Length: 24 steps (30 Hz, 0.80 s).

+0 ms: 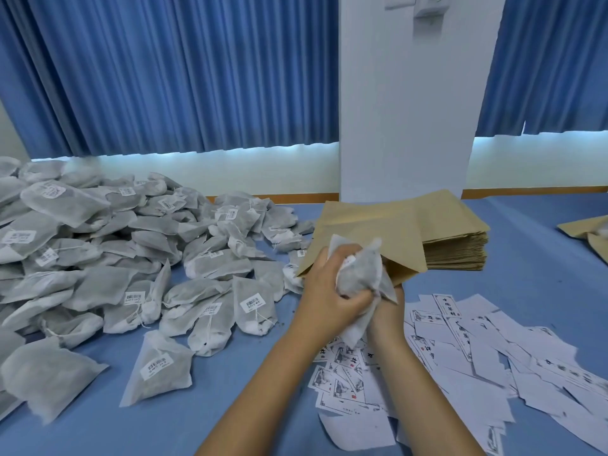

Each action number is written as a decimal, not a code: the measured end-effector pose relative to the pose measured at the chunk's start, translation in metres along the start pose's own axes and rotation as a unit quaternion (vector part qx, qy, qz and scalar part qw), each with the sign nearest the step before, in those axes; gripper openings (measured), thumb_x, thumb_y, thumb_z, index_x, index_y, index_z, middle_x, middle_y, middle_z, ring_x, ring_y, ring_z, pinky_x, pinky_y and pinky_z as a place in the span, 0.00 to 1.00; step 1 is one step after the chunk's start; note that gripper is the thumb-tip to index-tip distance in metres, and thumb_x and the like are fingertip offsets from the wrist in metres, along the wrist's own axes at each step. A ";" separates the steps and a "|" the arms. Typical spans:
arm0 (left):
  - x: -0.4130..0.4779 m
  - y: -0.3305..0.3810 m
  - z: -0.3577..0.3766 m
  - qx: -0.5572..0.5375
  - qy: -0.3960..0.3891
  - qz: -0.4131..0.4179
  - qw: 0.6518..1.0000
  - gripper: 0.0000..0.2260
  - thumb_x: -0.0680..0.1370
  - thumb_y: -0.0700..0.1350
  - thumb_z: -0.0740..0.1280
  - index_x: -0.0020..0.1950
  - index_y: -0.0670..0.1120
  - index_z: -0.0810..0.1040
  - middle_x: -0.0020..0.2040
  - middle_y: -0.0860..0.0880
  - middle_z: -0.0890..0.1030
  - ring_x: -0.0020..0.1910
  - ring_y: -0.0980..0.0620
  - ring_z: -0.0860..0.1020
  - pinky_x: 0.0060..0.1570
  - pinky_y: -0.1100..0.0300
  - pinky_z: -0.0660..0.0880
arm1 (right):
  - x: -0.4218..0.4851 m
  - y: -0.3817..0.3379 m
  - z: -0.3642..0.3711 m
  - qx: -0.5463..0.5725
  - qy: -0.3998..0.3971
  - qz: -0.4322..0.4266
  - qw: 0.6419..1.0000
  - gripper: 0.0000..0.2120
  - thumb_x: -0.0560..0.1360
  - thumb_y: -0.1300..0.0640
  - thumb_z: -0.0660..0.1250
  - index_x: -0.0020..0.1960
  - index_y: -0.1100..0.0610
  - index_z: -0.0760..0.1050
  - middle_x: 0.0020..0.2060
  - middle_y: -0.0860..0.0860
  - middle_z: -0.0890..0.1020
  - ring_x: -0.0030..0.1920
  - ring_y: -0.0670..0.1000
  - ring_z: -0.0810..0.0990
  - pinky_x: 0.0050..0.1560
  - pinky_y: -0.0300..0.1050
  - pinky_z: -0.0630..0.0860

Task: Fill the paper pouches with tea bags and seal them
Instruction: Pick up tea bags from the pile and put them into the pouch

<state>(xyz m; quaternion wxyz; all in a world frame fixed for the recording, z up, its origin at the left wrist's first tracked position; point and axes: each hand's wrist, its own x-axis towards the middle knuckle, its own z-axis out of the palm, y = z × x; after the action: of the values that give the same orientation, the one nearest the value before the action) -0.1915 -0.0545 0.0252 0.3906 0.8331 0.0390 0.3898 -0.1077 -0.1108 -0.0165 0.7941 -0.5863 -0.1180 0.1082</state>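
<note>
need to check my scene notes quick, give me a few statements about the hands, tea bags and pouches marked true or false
1. The left hand grips a bunch of tea bags at the mouth of a brown paper pouch. True.
2. The big pile of loose tea bags lies to the right of the hands. False: it lies to their left.
3. A stack of brown pouches rests on the blue table just behind the held pouch. True.
4. The printed labels sit in one neat stack. False: they lie scattered loose, near and to the right of the hands.
</note>
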 end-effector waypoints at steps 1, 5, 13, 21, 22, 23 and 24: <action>0.001 -0.006 -0.002 0.081 -0.023 0.038 0.996 0.20 0.67 0.49 0.68 0.59 0.53 0.75 0.55 0.49 0.74 0.54 0.61 0.72 0.48 0.72 0.66 | 0.004 0.002 0.000 0.007 0.021 0.020 1.000 0.08 0.78 0.64 0.62 0.41 0.55 0.73 0.37 0.52 0.79 0.42 0.53 0.81 0.39 0.42 0.75; 0.018 -0.022 -0.003 0.367 -0.089 -0.037 0.925 0.18 0.74 0.47 0.68 0.63 0.48 0.74 0.60 0.44 0.71 0.59 0.45 0.70 0.52 0.55 0.71 | -0.002 0.002 0.008 -0.008 0.002 -0.007 1.000 0.10 0.79 0.65 0.58 0.58 0.57 0.71 0.47 0.57 0.81 0.41 0.53 0.81 0.39 0.42 0.81; 0.077 -0.007 0.001 0.093 -0.028 -0.401 0.911 0.22 0.81 0.41 0.60 0.74 0.37 0.60 0.71 0.41 0.67 0.55 0.48 0.71 0.40 0.67 0.75 | -0.030 0.010 0.025 -0.040 -0.089 -0.041 0.994 0.15 0.79 0.66 0.56 0.51 0.48 0.73 0.40 0.46 0.83 0.35 0.52 0.84 0.36 0.45 0.79; 0.051 0.017 0.013 0.341 -0.168 -0.110 0.919 0.14 0.80 0.49 0.57 0.60 0.45 0.76 0.56 0.43 0.79 0.53 0.44 0.77 0.50 0.54 0.73 | -0.006 -0.005 0.004 -0.025 -0.043 0.021 0.999 0.13 0.82 0.53 0.55 0.51 0.59 0.74 0.33 0.49 0.81 0.31 0.43 0.79 0.25 0.33 0.71; 0.036 0.019 0.006 0.300 -0.086 -0.031 0.949 0.16 0.80 0.51 0.56 0.51 0.45 0.80 0.47 0.44 0.81 0.45 0.46 0.79 0.42 0.56 0.73 | -0.003 -0.005 0.000 -0.028 -0.033 0.020 0.999 0.12 0.81 0.54 0.56 0.51 0.59 0.74 0.32 0.47 0.81 0.31 0.43 0.78 0.24 0.32 0.70; 0.020 0.018 -0.002 0.251 0.023 0.053 0.966 0.18 0.79 0.50 0.54 0.44 0.44 0.81 0.41 0.46 0.82 0.40 0.48 0.79 0.37 0.57 0.73 | -0.002 -0.006 -0.002 -0.018 -0.029 0.023 0.999 0.09 0.81 0.57 0.57 0.54 0.59 0.74 0.36 0.49 0.82 0.34 0.45 0.80 0.24 0.32 0.71; 0.005 0.010 -0.015 0.210 0.135 0.111 0.962 0.18 0.79 0.47 0.54 0.41 0.43 0.82 0.38 0.47 0.81 0.37 0.50 0.78 0.36 0.57 0.73 | -0.002 -0.007 -0.003 0.002 -0.032 0.031 0.999 0.09 0.80 0.61 0.57 0.58 0.59 0.73 0.42 0.52 0.82 0.38 0.50 0.82 0.26 0.33 0.73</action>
<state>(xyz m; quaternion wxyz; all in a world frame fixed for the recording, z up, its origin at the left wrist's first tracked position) -0.2009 -0.0500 0.0406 0.1525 0.8350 0.0795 0.5227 -0.1084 -0.1158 -0.0109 0.7874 -0.5843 -0.1253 0.1514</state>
